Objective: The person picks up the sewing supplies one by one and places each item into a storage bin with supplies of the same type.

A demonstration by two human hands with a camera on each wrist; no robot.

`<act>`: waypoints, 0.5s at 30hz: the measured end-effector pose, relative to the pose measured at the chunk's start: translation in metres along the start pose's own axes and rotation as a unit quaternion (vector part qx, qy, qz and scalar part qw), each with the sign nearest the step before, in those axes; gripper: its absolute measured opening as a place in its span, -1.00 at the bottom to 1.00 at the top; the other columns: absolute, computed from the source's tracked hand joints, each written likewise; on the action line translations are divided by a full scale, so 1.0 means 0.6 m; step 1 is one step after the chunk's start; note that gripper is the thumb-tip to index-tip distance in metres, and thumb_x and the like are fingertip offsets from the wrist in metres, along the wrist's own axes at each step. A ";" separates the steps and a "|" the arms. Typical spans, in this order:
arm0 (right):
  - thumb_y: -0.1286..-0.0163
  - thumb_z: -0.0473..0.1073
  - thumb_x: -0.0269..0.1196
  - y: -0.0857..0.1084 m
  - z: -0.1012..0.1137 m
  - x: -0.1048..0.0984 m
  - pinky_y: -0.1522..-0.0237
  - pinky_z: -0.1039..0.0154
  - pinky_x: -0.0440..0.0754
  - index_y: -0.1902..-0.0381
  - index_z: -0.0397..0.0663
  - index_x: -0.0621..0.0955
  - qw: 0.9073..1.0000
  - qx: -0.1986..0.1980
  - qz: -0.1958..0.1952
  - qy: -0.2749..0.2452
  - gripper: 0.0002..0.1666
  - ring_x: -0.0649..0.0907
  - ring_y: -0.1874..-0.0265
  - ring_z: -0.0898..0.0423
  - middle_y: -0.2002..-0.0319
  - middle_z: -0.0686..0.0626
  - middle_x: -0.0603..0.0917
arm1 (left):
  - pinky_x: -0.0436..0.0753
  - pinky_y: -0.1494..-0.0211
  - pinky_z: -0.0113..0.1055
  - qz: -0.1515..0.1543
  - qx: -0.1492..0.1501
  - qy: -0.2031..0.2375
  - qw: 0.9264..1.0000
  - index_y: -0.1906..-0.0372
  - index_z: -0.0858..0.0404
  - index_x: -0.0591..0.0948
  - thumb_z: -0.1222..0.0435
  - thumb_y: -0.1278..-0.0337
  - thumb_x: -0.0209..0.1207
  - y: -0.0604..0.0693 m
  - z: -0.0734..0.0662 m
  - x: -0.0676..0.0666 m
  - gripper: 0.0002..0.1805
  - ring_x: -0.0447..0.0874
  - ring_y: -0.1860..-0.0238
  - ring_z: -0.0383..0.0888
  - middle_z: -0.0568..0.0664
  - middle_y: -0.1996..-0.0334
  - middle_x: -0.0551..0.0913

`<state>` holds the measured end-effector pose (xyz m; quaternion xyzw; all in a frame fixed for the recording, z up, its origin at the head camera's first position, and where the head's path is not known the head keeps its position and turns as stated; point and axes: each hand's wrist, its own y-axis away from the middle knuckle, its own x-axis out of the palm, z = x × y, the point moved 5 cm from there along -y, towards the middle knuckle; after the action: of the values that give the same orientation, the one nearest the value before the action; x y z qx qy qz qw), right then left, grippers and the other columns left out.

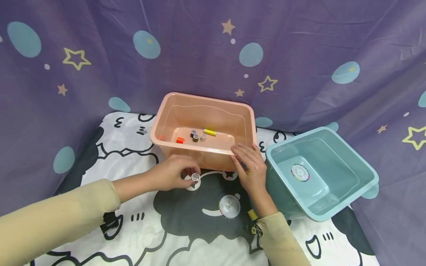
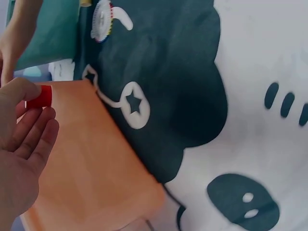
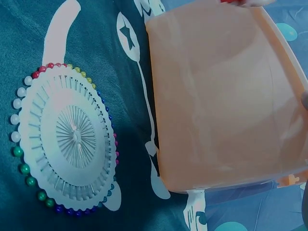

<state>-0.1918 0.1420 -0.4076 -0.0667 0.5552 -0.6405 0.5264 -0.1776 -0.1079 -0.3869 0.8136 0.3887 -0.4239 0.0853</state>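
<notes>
"What's in your left hand?"

"My left hand (image 1: 176,172) pinches a small red cylindrical spool (image 2: 42,97), outside the front wall of the peach plastic bin (image 1: 213,159). My right hand (image 1: 250,167) grips that bin's rim."

"Room?"

"Dark cloth (image 1: 186,212) stretches toward the round white pin wheel (image 1: 229,206); the teal plastic bin (image 1: 332,173) edges near my right wrist."

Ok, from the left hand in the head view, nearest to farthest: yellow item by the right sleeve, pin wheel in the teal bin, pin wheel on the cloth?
1. Pin wheel on the cloth: right of the left hand.
2. Yellow item: farther right, by the right sleeve.
3. Pin wheel in the teal bin: farthest right.
</notes>
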 end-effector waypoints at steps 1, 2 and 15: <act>-0.38 -0.23 0.49 0.000 0.000 0.000 -0.53 -0.13 0.39 -0.12 -0.02 0.83 1.000 -0.002 0.000 0.001 -0.65 0.76 -0.18 -0.08 -0.07 -0.04 0.84 | 0.78 0.18 -0.23 -0.001 0.005 -0.002 1.000 0.17 0.16 0.77 0.46 -0.04 0.49 -0.001 -0.004 -0.006 -0.75 0.70 0.28 -0.21 -0.17 0.28 0.72; -0.37 -0.24 0.49 0.000 0.000 0.000 -0.52 -0.15 0.40 -0.12 -0.02 0.82 1.000 -0.004 0.000 0.002 -0.64 0.76 -0.18 -0.08 -0.08 -0.04 0.83 | 0.77 0.18 -0.25 -0.001 0.008 -0.004 1.000 0.17 0.15 0.77 0.46 -0.03 0.50 -0.001 -0.008 -0.012 -0.74 0.71 0.27 -0.20 -0.17 0.28 0.71; -0.38 -0.23 0.49 0.000 -0.001 0.001 -0.51 -0.17 0.40 -0.14 -0.01 0.82 1.000 -0.003 0.007 0.006 -0.63 0.76 -0.19 -0.09 -0.08 -0.04 0.83 | 0.78 0.15 -0.27 0.006 0.022 -0.043 0.999 0.15 0.12 0.77 0.47 -0.07 0.44 -0.013 -0.053 -0.081 -0.73 0.70 0.24 -0.20 -0.15 0.23 0.73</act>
<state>-0.1921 0.1419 -0.4082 -0.0603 0.5609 -0.6356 0.5269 -0.1797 -0.1145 -0.3288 0.7987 0.3704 -0.4663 0.0867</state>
